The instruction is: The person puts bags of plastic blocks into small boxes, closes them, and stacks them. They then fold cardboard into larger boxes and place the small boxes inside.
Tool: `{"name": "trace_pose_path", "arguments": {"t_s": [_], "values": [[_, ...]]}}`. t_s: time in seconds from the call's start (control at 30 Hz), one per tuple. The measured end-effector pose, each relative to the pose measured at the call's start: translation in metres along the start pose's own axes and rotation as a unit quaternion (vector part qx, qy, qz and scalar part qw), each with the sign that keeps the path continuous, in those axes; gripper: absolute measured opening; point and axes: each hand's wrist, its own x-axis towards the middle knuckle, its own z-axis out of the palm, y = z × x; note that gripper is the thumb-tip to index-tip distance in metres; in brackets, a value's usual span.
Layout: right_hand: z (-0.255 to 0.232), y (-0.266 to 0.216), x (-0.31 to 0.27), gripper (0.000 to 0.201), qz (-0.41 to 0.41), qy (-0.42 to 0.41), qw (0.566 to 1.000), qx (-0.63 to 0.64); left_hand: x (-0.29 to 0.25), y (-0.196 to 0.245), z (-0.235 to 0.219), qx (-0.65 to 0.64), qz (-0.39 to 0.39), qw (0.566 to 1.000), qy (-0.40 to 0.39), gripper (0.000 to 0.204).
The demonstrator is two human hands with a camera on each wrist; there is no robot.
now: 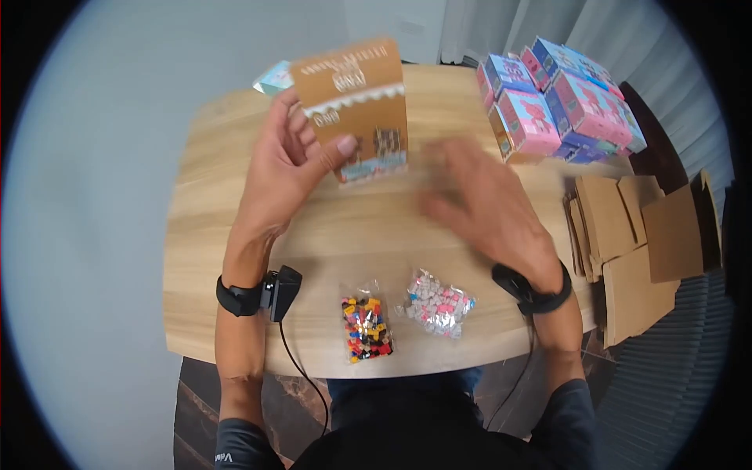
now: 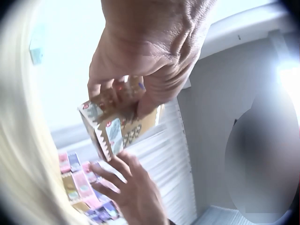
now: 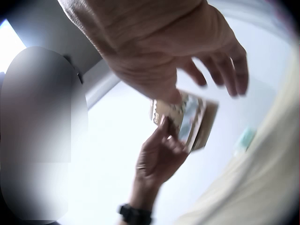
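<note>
Box [image 1: 356, 106] gripped in left hand [image 1: 286, 172]; right hand [image 1: 493, 207] open, empty; 2 bags [image 1: 366, 329] on table [image 1: 207, 196].

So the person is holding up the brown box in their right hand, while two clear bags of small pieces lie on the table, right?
Not quite: the head view shows the left hand holding the brown box; the right hand is open beside it. The two clear bags do lie on the table.

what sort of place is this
Probably a tabletop packing or sorting spot indoors: colourful boxes stacked on a wooden table, flattened cardboard beside them, and clear bags of small pieces.
</note>
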Motion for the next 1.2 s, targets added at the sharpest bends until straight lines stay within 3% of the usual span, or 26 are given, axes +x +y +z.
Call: {"name": "trace_pose_path", "arguments": {"t_s": [0.03,0.13,0.17,0.2,0.27,0.33,0.37,0.4,0.43,0.47,0.5,0.53,0.6,0.63,0.67,0.7,0.73,0.8,0.83,0.87,0.9,0.93,0.97,1.0,1.07,1.2], "values": [[-0.009,-0.003,-0.005,0.063,0.004,-0.135,0.989,-0.057,0.002,-0.013,-0.004,0.011,0.045,0.999,-0.002,0.07],[0.004,-0.014,-0.022,0.067,-0.086,-0.326,0.94,-0.042,0.007,-0.034,-0.002,0.055,0.116,0.992,0.004,0.074],[0.015,-0.014,-0.03,0.064,-0.143,-0.297,0.943,-0.044,0.006,-0.039,0.001,0.15,0.136,0.979,0.033,0.074],[0.022,-0.012,-0.033,0.064,-0.145,-0.296,0.943,-0.046,0.006,-0.046,0.003,0.242,0.153,0.956,0.062,0.075],[0.028,-0.017,-0.029,0.06,-0.144,-0.353,0.923,-0.05,0.004,-0.055,0.006,0.287,0.147,0.942,0.091,0.069],[0.035,-0.004,-0.029,0.053,-0.152,-0.344,0.926,-0.031,-0.001,-0.058,0.011,0.452,0.175,0.869,0.096,0.069],[0.037,0.005,-0.028,0.048,-0.175,-0.336,0.925,-0.002,0.0,-0.059,0.015,0.462,0.232,0.849,0.109,0.064],[0.037,0.012,-0.026,0.044,-0.197,-0.328,0.923,0.028,-0.001,-0.058,0.016,0.462,0.236,0.848,0.108,0.064],[0.026,0.012,-0.021,0.044,-0.196,-0.326,0.924,0.026,-0.003,-0.052,0.017,0.469,0.177,0.862,0.067,0.06],[0.005,0.007,-0.012,0.04,-0.14,-0.345,0.926,0.063,-0.005,-0.047,0.019,0.475,0.116,0.872,0.027,0.057],[-0.012,0.004,-0.004,0.036,-0.083,-0.363,0.923,0.1,-0.006,-0.04,0.019,0.474,0.116,0.872,0.026,0.057],[-0.025,0.008,0.001,0.036,-0.082,-0.363,0.923,0.1,-0.007,-0.033,0.02,0.475,0.134,0.87,-0.024,0.054],[-0.043,0.018,0.004,0.031,-0.208,-0.214,0.91,0.287,-0.009,-0.029,0.021,0.473,0.153,0.864,-0.076,0.053],[-0.042,0.017,0.003,0.031,-0.208,-0.213,0.911,0.286,-0.01,-0.029,0.023,0.498,0.179,0.845,-0.078,0.051],[-0.038,0.013,0.0,0.031,-0.152,-0.179,0.851,0.469,-0.011,-0.029,0.024,0.521,0.203,0.825,-0.08,0.05],[-0.033,0.008,-0.003,0.033,-0.09,-0.137,0.756,0.634,-0.012,-0.03,0.026,0.521,0.202,0.825,-0.082,0.05],[-0.029,0.004,-0.006,0.033,-0.091,-0.137,0.755,0.635,-0.012,-0.033,0.028,0.525,0.245,0.813,-0.06,0.049],[-0.022,-0.003,-0.008,0.04,-0.108,-0.109,0.818,0.554,-0.01,-0.039,0.027,0.529,0.288,0.797,-0.037,0.049],[-0.017,-0.004,-0.006,0.04,-0.125,-0.11,0.849,0.501,-0.008,-0.041,0.025,0.508,0.273,0.813,-0.085,0.051],[-0.016,-0.008,-0.005,0.04,-0.125,-0.109,0.849,0.501,-0.008,-0.041,0.022,0.496,0.267,0.819,-0.11,0.052],[-0.016,-0.014,-0.003,0.041,-0.11,-0.109,0.917,0.368,-0.008,-0.04,0.019,0.484,0.259,0.825,-0.135,0.053],[-0.015,-0.018,-0.003,0.042,-0.093,-0.106,0.963,0.228,-0.011,-0.029,0.017,0.47,0.191,0.843,-0.179,0.054],[-0.007,-0.016,-0.006,0.052,-0.101,-0.056,0.982,0.15,-0.013,-0.019,0.019,0.461,0.156,0.85,-0.201,0.054],[-0.004,-0.015,-0.006,0.052,-0.101,-0.055,0.982,0.15,-0.015,-0.01,0.02,0.453,0.12,0.855,-0.222,0.055],[-0.001,-0.015,-0.004,0.057,-0.125,0.025,0.992,0.0,-0.018,0.0,0.027,0.423,0.009,0.883,-0.203,0.052],[0.002,-0.008,0.002,0.061,-0.044,0.037,0.991,0.117,-0.023,-0.014,0.025,0.483,0.079,0.856,-0.168,0.051]]}}
